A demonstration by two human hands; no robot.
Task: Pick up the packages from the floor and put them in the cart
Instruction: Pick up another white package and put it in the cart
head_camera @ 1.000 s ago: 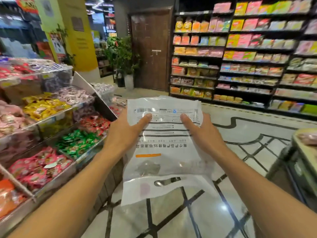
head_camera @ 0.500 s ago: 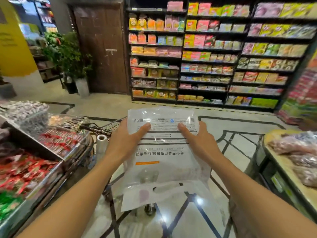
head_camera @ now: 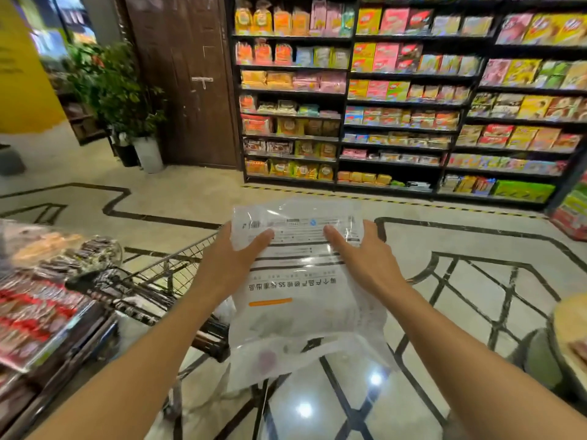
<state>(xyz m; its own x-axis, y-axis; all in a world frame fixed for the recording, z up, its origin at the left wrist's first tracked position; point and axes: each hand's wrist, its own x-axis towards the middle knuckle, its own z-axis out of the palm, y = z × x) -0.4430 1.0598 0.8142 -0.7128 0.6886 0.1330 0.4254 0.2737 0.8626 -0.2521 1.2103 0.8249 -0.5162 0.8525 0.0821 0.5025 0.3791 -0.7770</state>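
Observation:
I hold a white plastic package (head_camera: 301,290) with grey printed text and an orange stripe in front of me, its top edge far from me. My left hand (head_camera: 232,258) grips its left edge, thumb on top. My right hand (head_camera: 362,258) grips its right edge the same way. The package's lower flap hangs loose above the floor. A wire shopping cart (head_camera: 165,274) stands just left of and below the package, its black handle (head_camera: 95,281) toward me; the package overlaps the cart's right rim.
A snack display stand (head_camera: 41,300) with red and brown packets runs along my left. Black shelves (head_camera: 397,100) full of boxed snacks fill the back wall. A brown door (head_camera: 184,81) and potted plant (head_camera: 127,100) stand at back left. Another display edge (head_camera: 568,338) is at my right.
The view has swung right and the cart has come into sight at the left. Both hands keep the same hold on the package, which now hangs over the cart's right side.

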